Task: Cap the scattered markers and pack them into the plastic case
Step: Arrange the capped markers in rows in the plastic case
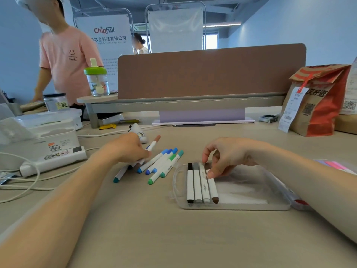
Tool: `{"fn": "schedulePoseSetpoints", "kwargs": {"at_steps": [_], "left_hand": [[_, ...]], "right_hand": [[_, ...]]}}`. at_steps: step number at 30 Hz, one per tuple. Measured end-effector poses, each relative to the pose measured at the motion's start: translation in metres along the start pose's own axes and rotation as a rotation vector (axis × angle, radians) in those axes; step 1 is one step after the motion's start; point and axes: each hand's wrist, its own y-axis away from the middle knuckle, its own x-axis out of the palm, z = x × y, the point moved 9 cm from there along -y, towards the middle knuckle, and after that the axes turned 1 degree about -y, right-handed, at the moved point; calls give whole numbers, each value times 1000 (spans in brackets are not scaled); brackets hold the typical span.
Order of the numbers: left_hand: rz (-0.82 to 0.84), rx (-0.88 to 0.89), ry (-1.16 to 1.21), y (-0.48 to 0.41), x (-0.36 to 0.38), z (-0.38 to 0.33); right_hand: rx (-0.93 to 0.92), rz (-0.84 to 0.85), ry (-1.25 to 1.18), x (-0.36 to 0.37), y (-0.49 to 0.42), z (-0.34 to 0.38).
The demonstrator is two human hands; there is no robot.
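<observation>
Peach-capped marker (153, 145) is gripped in the left hand (131, 149), left of centre, angled up off the pile. Below it the loose markers (160, 165) (blues, greens, a teal) lie fanned on the table (135, 229), all capped as far as I can tell. Right of centre is the plastic case (251, 206): clear, shallow, open, with four markers side by side at its left end, black, grey, pale, then the brown marker (213, 188). The right hand (228, 155) pinches the brown marker's upper end, apparently seating it in the row. Step: packing, well under half done. Next move: release brown, bring the peach one across, lay it parallel just beside brown and keep the row tight.
</observation>
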Motion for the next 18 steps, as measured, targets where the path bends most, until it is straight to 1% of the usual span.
{"fn": "schedulePoseSetpoints", "kwargs": {"at_steps": [2, 5, 10, 12, 13, 15, 18], "left_hand": [[-29, 53, 92, 4, -1, -13], [-30, 139, 201, 13, 4, -37], [-2, 261, 342, 30, 13, -72], [0, 304, 406, 37, 15, -83], [5, 316, 441, 39, 17, -87], [14, 335, 486, 42, 21, -94], [24, 369, 520, 48, 25, -102]], "right_hand": [[-19, -25, 46, -1, -2, 1], [-30, -47, 90, 0, -4, 1], [-63, -63, 228, 2, -5, 7], [-54, -57, 225, 1, -4, 8], [-42, -46, 171, 0, -3, 6], [-32, -29, -25, -5, -2, 3], [-93, -16, -309, -16, 1, 6]]}}
